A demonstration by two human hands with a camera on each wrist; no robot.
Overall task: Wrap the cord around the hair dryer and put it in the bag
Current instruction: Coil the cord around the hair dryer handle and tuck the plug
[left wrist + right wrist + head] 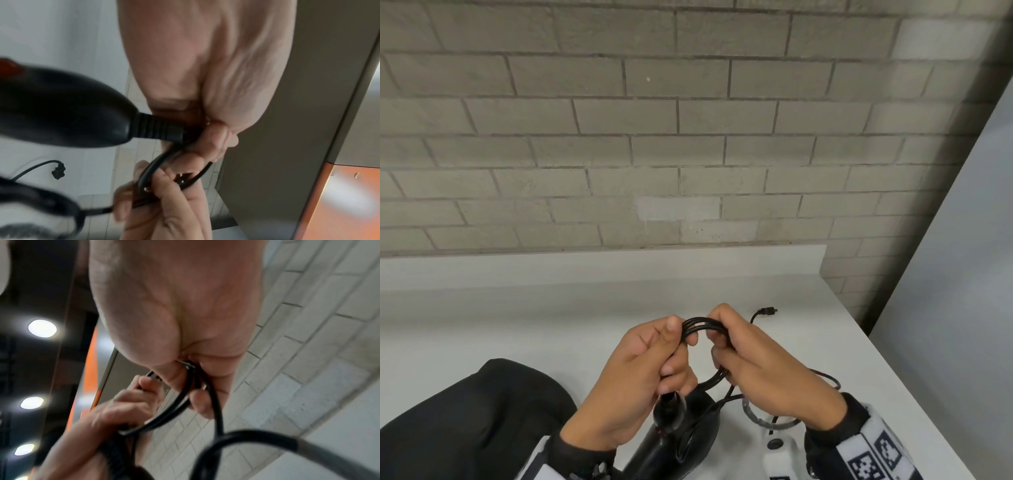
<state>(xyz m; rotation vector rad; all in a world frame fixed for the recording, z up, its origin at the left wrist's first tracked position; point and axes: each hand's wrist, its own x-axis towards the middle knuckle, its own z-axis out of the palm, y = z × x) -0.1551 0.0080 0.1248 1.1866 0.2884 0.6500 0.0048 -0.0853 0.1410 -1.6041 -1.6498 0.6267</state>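
A black hair dryer (681,442) sits low in the head view, its handle end up under my left hand (654,370). Its black cord (703,323) is gathered into several loops between both hands above the white counter (551,325). My left hand grips the loops where the cord leaves the dryer handle (61,110). The right hand (753,363) grips the other side of the loops (176,408). The loose tail runs to the plug (767,311), which lies on the counter. A black bag (476,411) lies at the lower left.
A grey brick wall (688,137) rises behind the counter's low white backsplash. The counter's right edge (893,359) runs diagonally close to my right hand. A white device with a grey ring (774,442) lies beside the dryer.
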